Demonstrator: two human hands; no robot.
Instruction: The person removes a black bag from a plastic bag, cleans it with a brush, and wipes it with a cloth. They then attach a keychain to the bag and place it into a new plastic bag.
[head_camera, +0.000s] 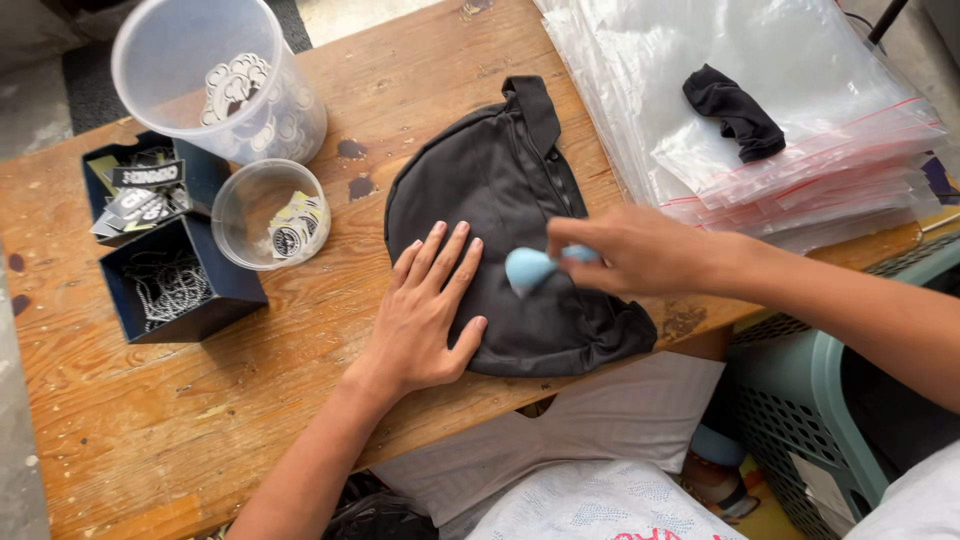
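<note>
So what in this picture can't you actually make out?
- Light blue object, head view: motion-blurred, partly hidden by the right hand.
- Black bag: the patch beneath the left hand is covered.
- Stack of clear zip bags: cut off by the top edge.

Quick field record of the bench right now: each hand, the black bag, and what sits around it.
left hand: flat, palm down, fingers spread on the black bag
right hand: shut on a light blue tool, its rounded end over the bag
black bag: lies flat on the wooden table, zipper side toward the right
left of bag: small clear cup with round badges; large clear tub; dark box with chains
right of bag: stack of clear zip bags, a black cloth piece on top
</note>
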